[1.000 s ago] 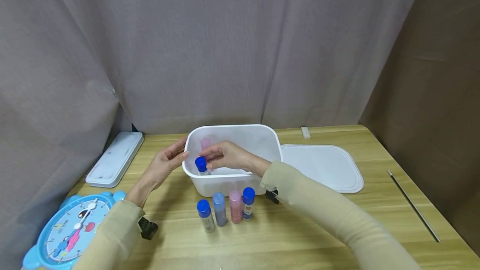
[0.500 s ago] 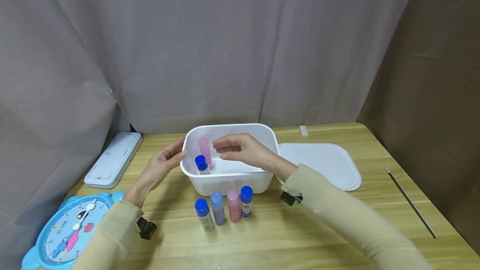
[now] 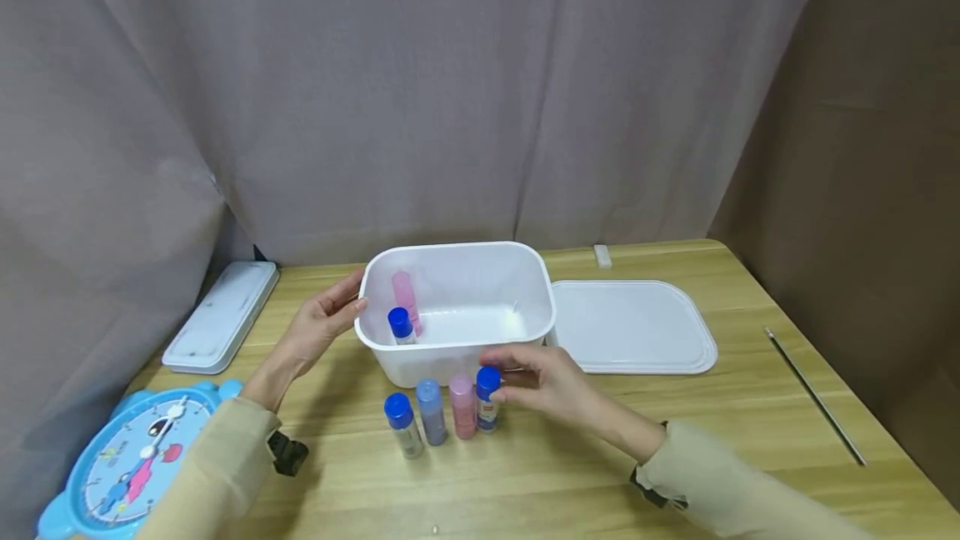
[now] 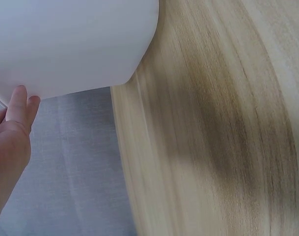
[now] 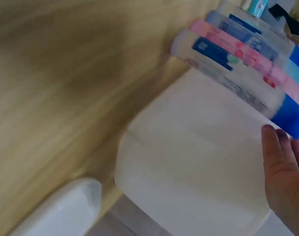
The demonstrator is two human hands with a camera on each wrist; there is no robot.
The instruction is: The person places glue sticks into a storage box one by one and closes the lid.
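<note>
A white tub (image 3: 420,369) stands mid-table with a pink stick (image 3: 405,298) and a blue-capped stick (image 3: 400,325) upright inside at its left. In front of it stands a row of sticks: blue-capped (image 3: 400,423), light blue (image 3: 431,411), pink (image 3: 461,405) and blue-capped (image 3: 487,397). My left hand (image 3: 318,330) rests straight fingers (image 4: 19,105) on the tub's left wall (image 4: 75,44). My right hand (image 3: 543,382) is at the rightmost blue-capped stick (image 5: 228,69), its fingertips (image 5: 272,137) by the cap, the grip unclear.
The tub's white lid (image 3: 630,325) lies flat to the right. A long white case (image 3: 221,315) lies at the back left. A blue toy clock (image 3: 120,461) sits at the front left. A thin rod (image 3: 813,394) lies near the right edge.
My right hand has let go of the blue-capped stick inside the tub, lifted out, and come down in front to the rightmost stick of the row. The left hand has stayed on the tub.
</note>
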